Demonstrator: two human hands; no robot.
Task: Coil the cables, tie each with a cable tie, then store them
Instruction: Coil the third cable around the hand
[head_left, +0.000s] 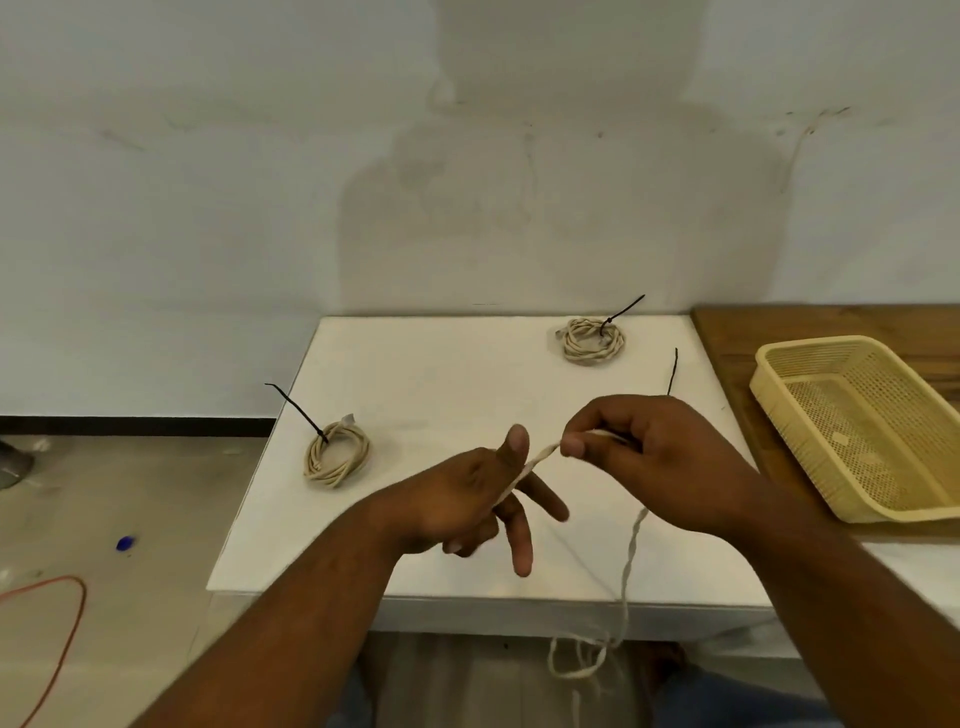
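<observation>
Now reaches both bare forearms in over the near edge of the white table (441, 374), wrists close together. Turns the left hand (467, 499) palm inward with the thumb pointing up; raises the right hand (639, 457) just beside it, knuckles up.

Works above a plain tabletop set against a pale wall bearing a person's shadow. Sees one tied coil (337, 454) near the table's left edge, a black cable tie (296, 410) sticking up from it, and a second tied coil (594, 340) toward the table's far right corner with its own black tie (623, 310). Sees a third black tie (674, 371) poking up behind the right hand; cannot tell whether held or lying on the table. Finds a yellow mesh basket (857, 431) on a wooden top (737, 338) right of the table, and an orange cord (67, 634) on the floor left of it.

Spreads the left thumb, index and middle finger straight and curls the last two; takes the cable (631, 551) across the palm, grip unclear. Pinches that same cable between right thumb and forefinger, other fingers curled. Lets the rest hang past the table's near edge in loose loops.
</observation>
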